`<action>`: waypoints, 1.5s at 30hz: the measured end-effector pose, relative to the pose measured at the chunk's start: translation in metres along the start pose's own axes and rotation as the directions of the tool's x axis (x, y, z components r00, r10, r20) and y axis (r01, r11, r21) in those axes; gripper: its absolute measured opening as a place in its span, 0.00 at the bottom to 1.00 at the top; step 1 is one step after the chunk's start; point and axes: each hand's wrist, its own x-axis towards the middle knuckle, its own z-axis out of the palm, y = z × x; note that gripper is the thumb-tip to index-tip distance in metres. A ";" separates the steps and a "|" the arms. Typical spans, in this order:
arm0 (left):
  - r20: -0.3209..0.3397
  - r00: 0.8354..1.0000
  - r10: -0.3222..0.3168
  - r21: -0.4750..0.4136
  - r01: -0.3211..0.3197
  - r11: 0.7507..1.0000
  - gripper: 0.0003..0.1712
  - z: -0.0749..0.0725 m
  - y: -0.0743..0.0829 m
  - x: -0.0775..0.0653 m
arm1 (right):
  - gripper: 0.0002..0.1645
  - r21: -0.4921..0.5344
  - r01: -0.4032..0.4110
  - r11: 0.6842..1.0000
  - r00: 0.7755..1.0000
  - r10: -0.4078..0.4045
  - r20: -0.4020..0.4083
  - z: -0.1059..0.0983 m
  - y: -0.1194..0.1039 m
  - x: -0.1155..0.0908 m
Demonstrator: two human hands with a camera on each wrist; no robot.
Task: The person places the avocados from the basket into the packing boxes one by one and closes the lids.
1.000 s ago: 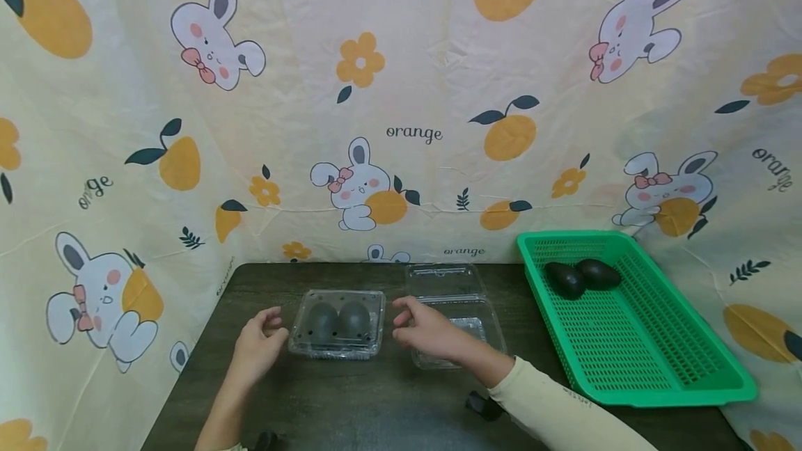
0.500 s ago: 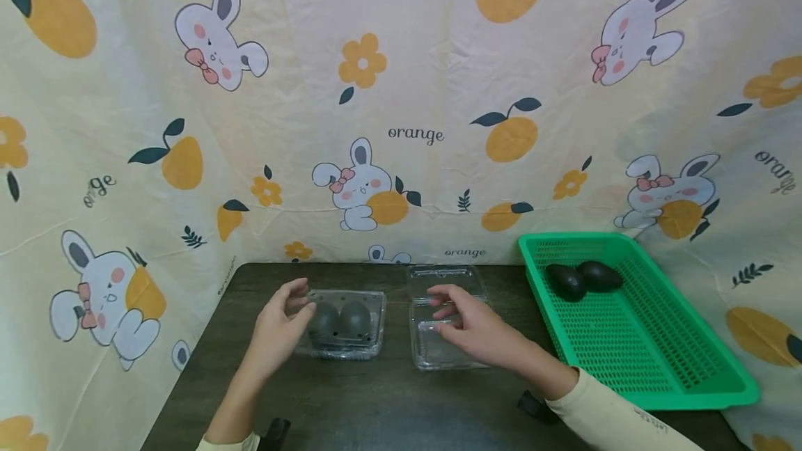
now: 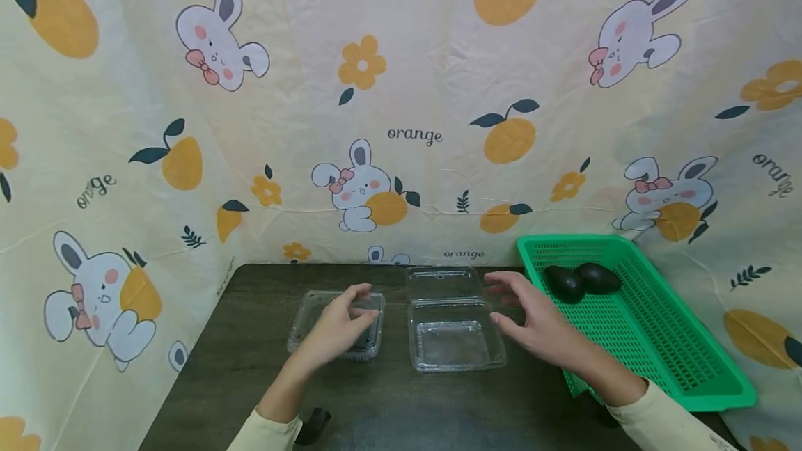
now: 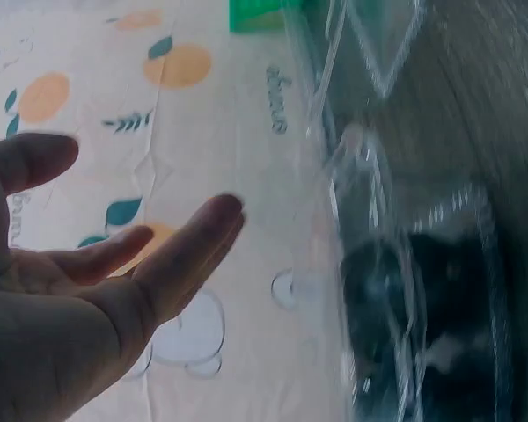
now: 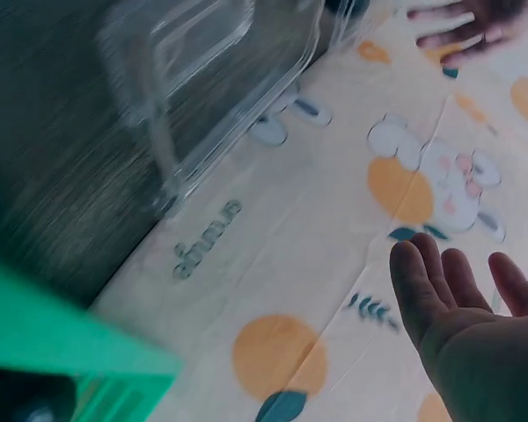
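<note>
My left hand (image 3: 338, 326) hovers over a closed clear plastic clamshell box (image 3: 303, 322), covering much of it in the head view, with fingers loosely spread and nothing held. Dark avocados (image 4: 422, 334) show through the box's plastic in the left wrist view. To its right lies a second clear clamshell box (image 3: 457, 343), lid folded back, with nothing in it. My right hand (image 3: 541, 322) is raised between that box and the green basket (image 3: 720, 360), fingers apart and holding nothing. Two dark avocados (image 3: 598, 278) lie in the basket's far left corner.
A dark wooden table (image 3: 388, 409) carries both boxes and the basket. Behind it hangs a cream curtain (image 3: 432, 75) printed with rabbits and oranges, close beyond the table's back edge. The basket stands along the table's right side.
Both hands have moved right. The left went from beside the closed box to over it; the right passed across the open box toward the basket. Boxes and avocados stayed put.
</note>
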 end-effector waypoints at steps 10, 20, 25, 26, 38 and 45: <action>0.193 0.978 -0.076 0.035 0.071 0.997 0.37 0.037 -0.005 0.020 | 0.36 -0.064 -0.046 0.997 0.995 0.040 -0.093 -0.024 0.029 -0.010; 0.192 0.971 -0.140 0.177 0.106 0.978 0.43 0.058 -0.010 0.029 | 0.35 -0.138 -0.042 0.990 0.986 0.019 -0.166 -0.044 0.051 -0.008; 0.192 0.969 -0.157 0.202 0.117 0.972 0.47 0.068 -0.011 0.032 | 0.35 -0.170 -0.125 0.978 0.987 0.105 -0.125 -0.057 0.066 -0.005; 0.192 0.968 -0.160 0.197 0.121 0.973 0.47 0.071 -0.012 0.033 | 0.36 -0.178 -0.144 0.973 0.986 0.126 -0.111 -0.060 0.069 -0.003; -0.004 0.995 -0.100 0.222 0.098 0.970 0.38 0.105 -0.024 0.034 | 0.47 -0.268 -0.324 0.907 0.940 0.341 0.017 -0.082 0.122 0.014; -0.089 0.988 -0.126 0.132 0.137 0.982 0.33 0.116 -0.030 0.033 | 0.51 -0.324 -0.363 0.874 0.905 0.413 0.098 -0.085 0.149 0.026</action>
